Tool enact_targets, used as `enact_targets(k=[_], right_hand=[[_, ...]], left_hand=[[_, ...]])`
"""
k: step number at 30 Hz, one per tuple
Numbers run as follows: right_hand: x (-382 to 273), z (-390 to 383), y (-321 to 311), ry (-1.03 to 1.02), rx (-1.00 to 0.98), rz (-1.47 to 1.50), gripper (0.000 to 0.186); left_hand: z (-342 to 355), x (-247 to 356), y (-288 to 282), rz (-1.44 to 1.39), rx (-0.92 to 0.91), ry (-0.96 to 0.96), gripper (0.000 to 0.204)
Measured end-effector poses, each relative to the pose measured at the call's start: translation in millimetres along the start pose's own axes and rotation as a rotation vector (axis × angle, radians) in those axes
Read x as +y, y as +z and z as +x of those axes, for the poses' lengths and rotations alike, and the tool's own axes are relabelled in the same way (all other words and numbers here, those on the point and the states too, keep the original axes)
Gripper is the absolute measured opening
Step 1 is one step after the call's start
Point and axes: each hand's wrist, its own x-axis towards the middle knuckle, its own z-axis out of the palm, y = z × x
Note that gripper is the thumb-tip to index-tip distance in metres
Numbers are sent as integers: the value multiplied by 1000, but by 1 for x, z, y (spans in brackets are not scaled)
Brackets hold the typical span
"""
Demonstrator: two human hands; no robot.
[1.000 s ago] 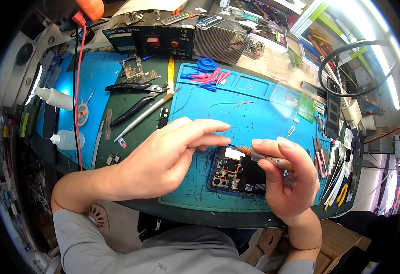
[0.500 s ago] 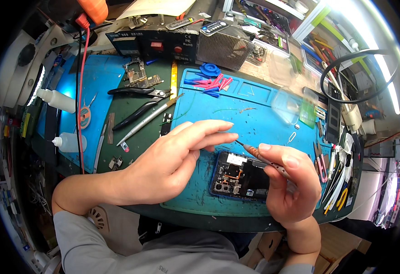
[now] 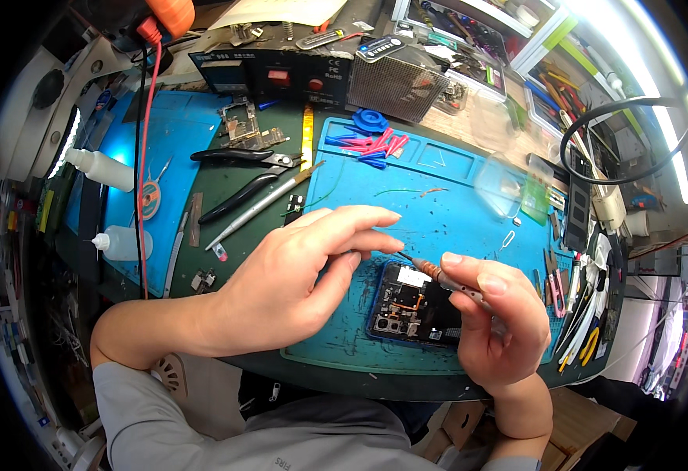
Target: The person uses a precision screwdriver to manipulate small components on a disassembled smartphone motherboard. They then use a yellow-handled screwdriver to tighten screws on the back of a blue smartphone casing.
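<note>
My right hand [image 3: 505, 322] pinches a slim pen-like tool [image 3: 469, 292] with a dark pointed tip, a copper-coloured ribbed collar and a grey dotted handle. Its tip points left and meets the fingertips of my left hand [image 3: 297, 275], or lies just beside them. The left fingers are stretched out, palm turned down, with the thumb underneath; nothing is visible in them. Below the tool, an opened phone [image 3: 413, 310] lies on the blue work mat [image 3: 344, 357]. Its camera lenses, orange flex cable and white label show, while my right hand covers its right end.
Left of the mat lie black-handled cutters [image 3: 242, 196], a silver brush-like tool [image 3: 265, 206] and squeeze bottles [image 3: 124, 243]. Pink and blue tips [image 3: 371, 145] sit on the mat's far edge. Pink tweezers [image 3: 554, 286] and other tools lie at right. A black-fronted device [image 3: 293, 78] stands behind.
The pen-like tool's tip has moved slightly left and down, closer to my left fingertips. My left hand has hardly moved. The whole view has shifted a little.
</note>
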Motion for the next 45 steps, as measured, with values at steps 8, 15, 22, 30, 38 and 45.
enact_targets(k=[8, 15, 22, 30, 38, 45], right_hand=[[-2, 1, 1, 27, -19, 9, 35], [-5, 0, 2, 42, -18, 43, 34], [-6, -1, -4, 77, -28, 145, 38], [4, 1, -10, 148, -54, 354, 42], [2, -1, -14, 135, -78, 365, 43], [4, -2, -9, 121, -51, 357, 44]], left_hand=[[-1, 2, 1, -32, 2, -6, 50], [-3, 0, 1, 32, 23, 43, 49], [0, -3, 2, 37, 36, 59, 48], [1, -2, 5, -20, -16, 70, 48], [1, -6, 7, -30, -28, 58, 49], [3, -9, 8, 34, -2, 121, 48]])
